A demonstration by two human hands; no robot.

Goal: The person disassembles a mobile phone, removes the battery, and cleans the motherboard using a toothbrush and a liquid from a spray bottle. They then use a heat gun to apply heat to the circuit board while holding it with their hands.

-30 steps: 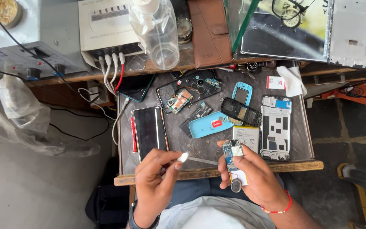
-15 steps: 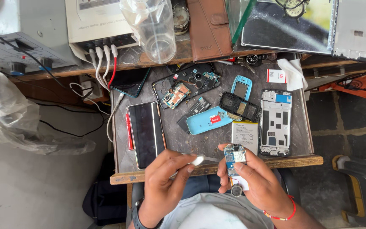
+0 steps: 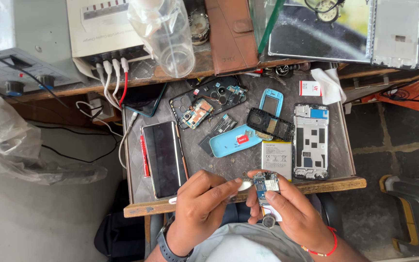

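2 hands meet above the tray's (image 3: 345, 184) near edge: right hand (image 3: 292, 213) pinches a small circuit board (image 3: 266, 184), left hand (image 3: 202, 204) grips a white-tipped tool (image 3: 243, 185) touching it. Best to brace both wrists and work the tip lightly across the components

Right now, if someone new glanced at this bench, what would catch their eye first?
Probably the two hands at the tray's near edge: the right hand holds a small circuit board, and the left hand brings a thin tool to it. Next, the tray strewn with opened phone parts, a blue cover in the middle and a dark phone on its left. A clear bottle lies on the shelf behind.
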